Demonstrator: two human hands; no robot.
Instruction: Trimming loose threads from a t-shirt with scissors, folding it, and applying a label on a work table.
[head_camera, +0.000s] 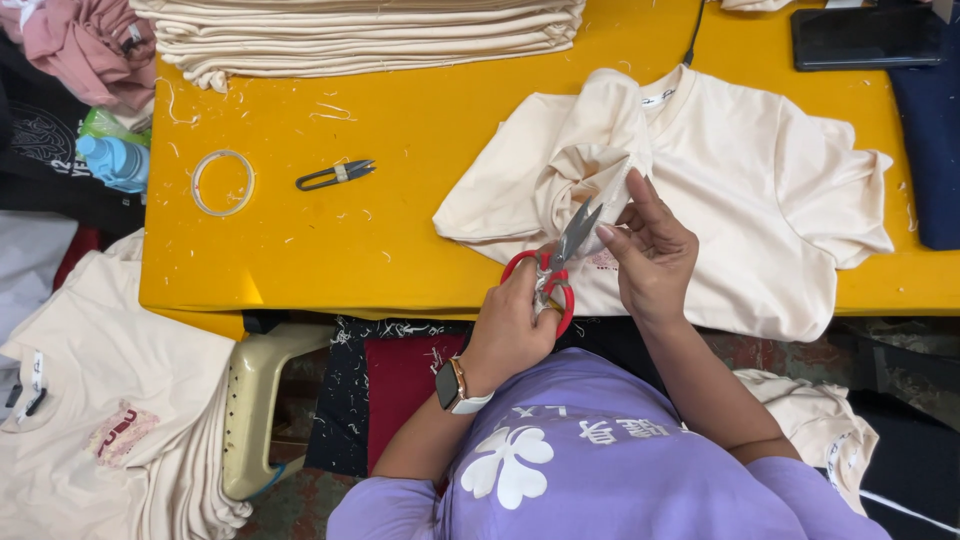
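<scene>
A cream T-shirt (745, 185) lies crumpled on the yellow table (400, 240), its collar toward the far side. My left hand (512, 325), with a watch on its wrist, grips red-handled scissors (558, 268). The blades point up and away into a bunched fold of the shirt. My right hand (655, 252) is just right of the blades, with its fingers pinching the fabric beside them. My purple shirt fills the bottom of the view.
A stack of folded cream shirts (370, 35) sits at the table's far edge. Grey thread snips (335, 174) and a clear ring (222, 182) lie at left among thread scraps. A dark phone (865, 38) and navy cloth (935, 150) are far right. More cream shirts (90, 420) are piled on a stool (255, 400) at lower left.
</scene>
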